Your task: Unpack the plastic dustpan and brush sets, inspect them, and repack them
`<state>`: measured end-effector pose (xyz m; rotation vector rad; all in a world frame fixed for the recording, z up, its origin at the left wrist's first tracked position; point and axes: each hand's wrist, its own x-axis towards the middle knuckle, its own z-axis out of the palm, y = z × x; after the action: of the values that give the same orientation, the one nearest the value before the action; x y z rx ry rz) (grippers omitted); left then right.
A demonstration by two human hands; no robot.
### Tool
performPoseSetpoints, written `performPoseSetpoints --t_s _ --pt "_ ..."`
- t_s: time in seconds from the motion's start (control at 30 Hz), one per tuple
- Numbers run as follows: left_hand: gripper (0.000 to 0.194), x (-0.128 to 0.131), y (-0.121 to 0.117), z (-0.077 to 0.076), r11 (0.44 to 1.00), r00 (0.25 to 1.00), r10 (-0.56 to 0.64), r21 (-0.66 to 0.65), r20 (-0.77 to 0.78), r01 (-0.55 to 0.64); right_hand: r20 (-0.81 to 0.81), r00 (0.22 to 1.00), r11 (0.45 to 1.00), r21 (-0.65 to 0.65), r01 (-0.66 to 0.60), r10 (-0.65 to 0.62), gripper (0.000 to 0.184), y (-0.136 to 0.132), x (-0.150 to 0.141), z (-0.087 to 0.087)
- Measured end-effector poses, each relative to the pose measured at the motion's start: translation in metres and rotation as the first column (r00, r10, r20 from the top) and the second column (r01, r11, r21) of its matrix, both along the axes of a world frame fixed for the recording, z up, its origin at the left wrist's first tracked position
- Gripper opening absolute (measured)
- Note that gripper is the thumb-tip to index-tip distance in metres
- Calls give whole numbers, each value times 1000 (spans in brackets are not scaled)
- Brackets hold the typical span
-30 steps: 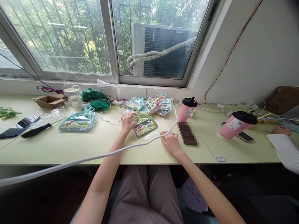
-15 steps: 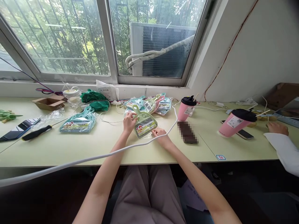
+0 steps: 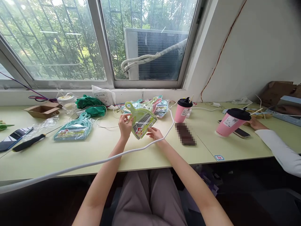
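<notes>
My left hand grips a small light-green dustpan by the side near its handle. A brush with dark bristles and a printed label show on its face, under clear plastic wrap. The dustpan is tilted, its handle pointing to the upper left. At its lower right edge is my right hand, fingers apart and close to the wrapping; whether they touch it I cannot tell. Behind lies a pile of wrapped dustpans in blue, green and pink. A blue-green wrapped stack of dustpans rests to the left.
A white cable crosses in front of my arms. Pink cups and a pixelated dark object stand or lie to the right. A screwdriver, a cardboard tray and green bundles are left. Another person's sleeve reaches in at right.
The green dustpan has been lifted and turned slightly, still in my left hand. My right fingers have loosened from its lower corner. At right, the other person's hand has moved behind the pink cup.
</notes>
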<state>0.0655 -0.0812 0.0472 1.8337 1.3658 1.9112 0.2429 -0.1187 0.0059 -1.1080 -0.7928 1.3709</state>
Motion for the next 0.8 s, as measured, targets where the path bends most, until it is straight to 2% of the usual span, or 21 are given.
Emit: performPoseSetpoints --t_s 0.07,0.2,0.43,0.63,0.8 --pt "18 0 3 -3 999 998 -51 1 20 51 24 999 999 17 28 -28 16 0 1 -1" --pt "26 1 7 -8 986 987 -139 -80 79 145 93 993 997 -13 77 -75 19 0 8 -5" --pt "23 0 9 -12 970 975 -179 -142 132 197 188 979 996 -65 -63 74 20 -2 23 -6" --pt "24 6 6 -15 982 979 -154 -85 136 166 177 977 989 -110 -99 118 20 -5 29 3" --pt "27 8 4 -14 992 977 -100 -61 189 113 126 991 999 -33 -31 35 15 -14 24 10"
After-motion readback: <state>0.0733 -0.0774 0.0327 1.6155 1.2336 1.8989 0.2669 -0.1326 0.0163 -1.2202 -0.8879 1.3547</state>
